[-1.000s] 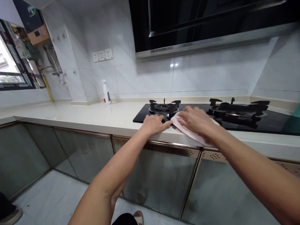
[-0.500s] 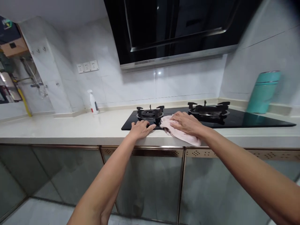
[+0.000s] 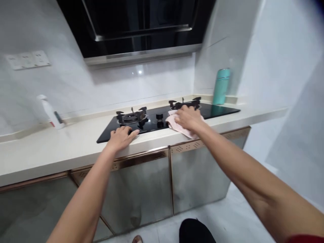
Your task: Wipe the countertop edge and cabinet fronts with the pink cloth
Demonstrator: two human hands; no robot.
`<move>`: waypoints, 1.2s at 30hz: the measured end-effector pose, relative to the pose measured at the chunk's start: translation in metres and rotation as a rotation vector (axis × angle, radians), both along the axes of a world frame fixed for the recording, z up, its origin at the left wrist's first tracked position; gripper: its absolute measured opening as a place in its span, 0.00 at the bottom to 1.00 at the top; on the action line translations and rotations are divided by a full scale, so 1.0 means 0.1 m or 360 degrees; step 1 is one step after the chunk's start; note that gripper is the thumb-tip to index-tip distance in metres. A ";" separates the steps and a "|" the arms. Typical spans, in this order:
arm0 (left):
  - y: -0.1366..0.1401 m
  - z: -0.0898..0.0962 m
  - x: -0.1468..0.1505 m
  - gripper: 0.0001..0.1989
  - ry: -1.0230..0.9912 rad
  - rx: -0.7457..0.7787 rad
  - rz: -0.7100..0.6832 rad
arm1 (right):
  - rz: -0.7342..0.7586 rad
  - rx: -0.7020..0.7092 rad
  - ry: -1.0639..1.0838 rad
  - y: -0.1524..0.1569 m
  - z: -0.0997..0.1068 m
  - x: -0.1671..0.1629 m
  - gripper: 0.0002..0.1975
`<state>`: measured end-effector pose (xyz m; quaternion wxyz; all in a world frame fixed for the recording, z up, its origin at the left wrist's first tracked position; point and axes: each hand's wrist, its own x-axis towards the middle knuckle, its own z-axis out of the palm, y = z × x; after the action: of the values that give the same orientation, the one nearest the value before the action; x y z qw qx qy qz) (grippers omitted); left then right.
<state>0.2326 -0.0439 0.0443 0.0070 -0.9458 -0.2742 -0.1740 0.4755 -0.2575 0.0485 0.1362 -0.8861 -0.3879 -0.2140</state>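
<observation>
My right hand point(image 3: 189, 118) presses a folded pale pink cloth point(image 3: 174, 124) onto the front of the black glass gas stove point(image 3: 152, 125), just before the right burner point(image 3: 184, 104). Part of the cloth hangs over the counter's front edge. Resting on the stove's front left edge is my left hand point(image 3: 122, 137), its fingers apart and nothing held in them. The left burner point(image 3: 130, 117) stands just behind it. A black stove knob point(image 3: 159, 116) shows between the two hands.
A white spray bottle point(image 3: 51, 113) stands on the pale counter point(image 3: 76, 141) at the left. The teal flask point(image 3: 221, 87) is behind the stove's right end. A black range hood point(image 3: 141, 27) hangs above, with cabinet doors point(image 3: 141, 189) below.
The view has turned to the right and tilted down. My right hand has slid rightward with the cloth, uncovering the knob. My left hand stays at the stove's front edge.
</observation>
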 end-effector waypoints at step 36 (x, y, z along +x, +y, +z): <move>0.06 0.08 0.09 0.37 0.0082 0.0044 0.0135 | 0.0575 0.0101 -0.0037 0.26 -0.06 -0.59 0.22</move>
<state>0.2416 -0.0380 0.0521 0.0346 -0.9372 -0.3115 -0.1528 0.4161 -0.2311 0.0426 0.1958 -0.7948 -0.5353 -0.2085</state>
